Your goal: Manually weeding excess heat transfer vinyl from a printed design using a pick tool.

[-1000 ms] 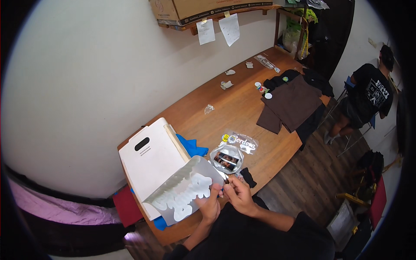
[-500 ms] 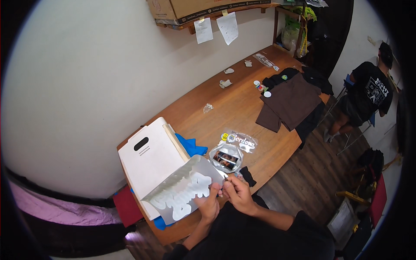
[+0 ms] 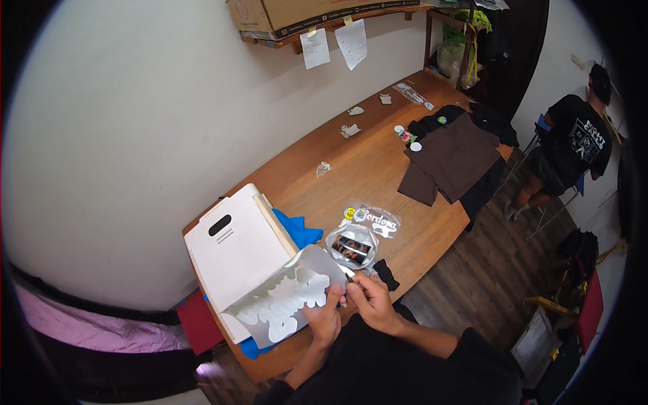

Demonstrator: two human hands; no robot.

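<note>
My left hand (image 3: pixel 328 319) pinches the right edge of a grey, flexible film sheet (image 3: pixel 251 293) between thumb and fingers. Pale, cloud-edged shapes are on the film, which curls up at its top corner. Close beside it, my right hand (image 3: pixel 375 305) is closed around a slim dark tool (image 3: pixel 349 276) with a light-coloured tip, at the sheet's edge. The fingers hide most of this tool, so its kind is unclear. Beneath the film lies a white flat panel (image 3: pixel 246 253) with a dark oval slot.
Beyond my hands stand a silvery dish (image 3: pixel 331 244) and a clear lettered sheet (image 3: pixel 385 226). Brown folded cloth (image 3: pixel 449 158) lies at the table's right, blue cloth (image 3: pixel 297 228) beside the panel. Film scraps (image 3: pixel 350 130) dot the wooden table. A person (image 3: pixel 574 138) sits at far right.
The film has flexed slightly in my hands, and the dark tool has shifted a little at its edge. Both hands stay in nearly the same place.
</note>
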